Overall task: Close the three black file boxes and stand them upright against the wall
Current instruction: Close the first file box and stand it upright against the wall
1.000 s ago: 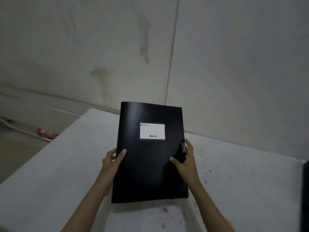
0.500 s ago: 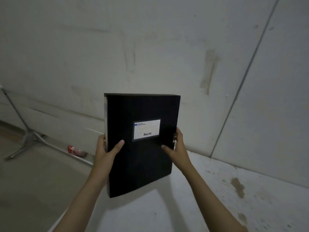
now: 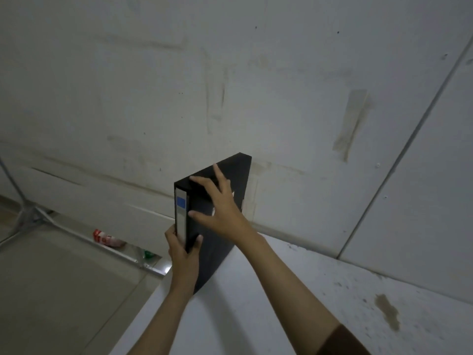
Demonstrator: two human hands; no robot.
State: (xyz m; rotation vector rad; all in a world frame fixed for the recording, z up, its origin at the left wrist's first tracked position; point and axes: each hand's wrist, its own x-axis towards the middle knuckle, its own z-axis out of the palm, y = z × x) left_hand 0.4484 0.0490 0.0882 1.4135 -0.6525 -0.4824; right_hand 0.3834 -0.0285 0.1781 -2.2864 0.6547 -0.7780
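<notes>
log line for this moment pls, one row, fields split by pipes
stage: standing file box upright at wall | left hand: grips spine edge | right hand: flat on cover | base: on table corner

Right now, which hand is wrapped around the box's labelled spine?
The left hand, clamped around the black file box's narrow spine; the right hand only lies flat, fingers spread, on its broad side.

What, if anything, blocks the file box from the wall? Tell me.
Nothing visible does. The black file box, held upright by the left hand and right hand, already has its far edge at the wall.
</notes>
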